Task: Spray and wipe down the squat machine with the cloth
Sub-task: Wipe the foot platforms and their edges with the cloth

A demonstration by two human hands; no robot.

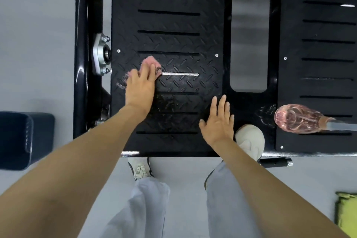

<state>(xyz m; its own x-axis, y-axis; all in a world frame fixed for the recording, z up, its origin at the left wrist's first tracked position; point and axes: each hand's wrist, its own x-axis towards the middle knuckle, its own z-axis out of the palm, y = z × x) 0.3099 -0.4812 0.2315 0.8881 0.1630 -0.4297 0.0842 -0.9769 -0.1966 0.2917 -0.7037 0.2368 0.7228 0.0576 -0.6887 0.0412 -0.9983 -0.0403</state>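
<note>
One pink cloth (150, 62) lies under the left hand (140, 85), right hand (218, 121) spread beside

We record the foot plate (173, 25) as black, matt, raised diamond tread; the frame tube (81, 25) as glossy black paint; the bearing bracket (98, 54) as bare bright metal; the cloth (149, 62) as soft pink fabric; the spray bottle (295, 119) as clear, glossy pink plastic.
</note>
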